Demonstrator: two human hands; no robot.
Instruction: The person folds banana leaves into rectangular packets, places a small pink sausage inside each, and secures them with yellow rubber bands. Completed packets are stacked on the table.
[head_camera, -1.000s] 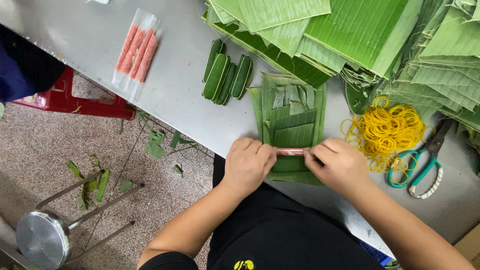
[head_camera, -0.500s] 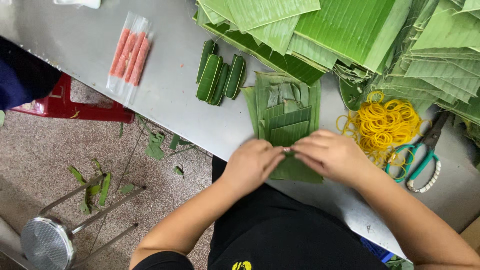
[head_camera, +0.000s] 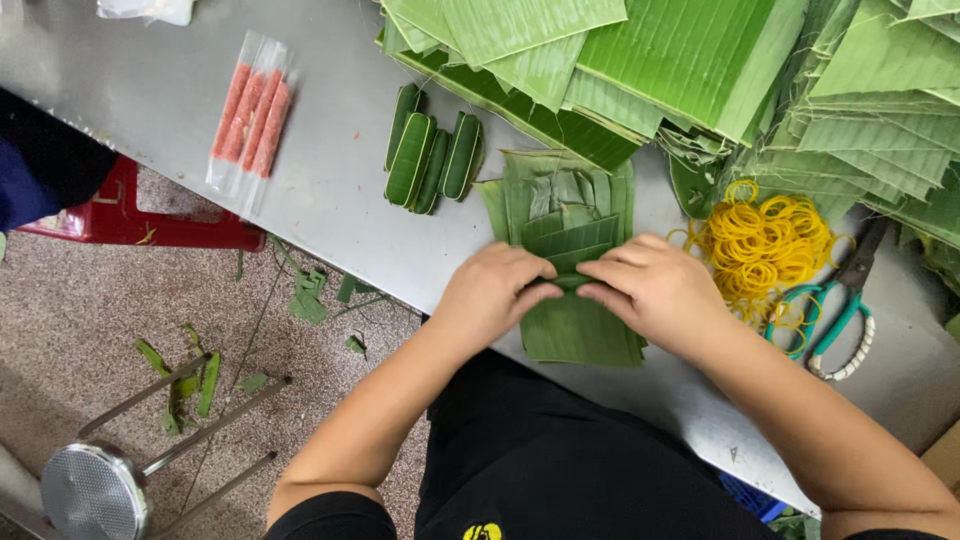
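My left hand (head_camera: 492, 293) and my right hand (head_camera: 655, 290) meet fingertip to fingertip over a stack of cut banana leaf pieces (head_camera: 570, 330) on the grey metal table (head_camera: 330, 200). Both pinch a fold of the top leaf piece (head_camera: 572, 250), rolled toward me; whatever is inside it is hidden. Several finished green leaf-wrapped rolls (head_camera: 432, 152) lie side by side just beyond the stack, to the left. A clear packet of pink sausage sticks (head_camera: 252, 115) lies further left.
Large banana leaves (head_camera: 690, 60) are piled along the far side. A heap of yellow rubber bands (head_camera: 765, 245) and green-handled scissors (head_camera: 835, 315) lie to the right. On the floor: a red stool (head_camera: 130, 215), a tipped metal stool (head_camera: 95, 490), leaf scraps (head_camera: 310, 295).
The pink stick held between my hands a second ago is now covered. My hands have come together and folded the leaf piece over it.
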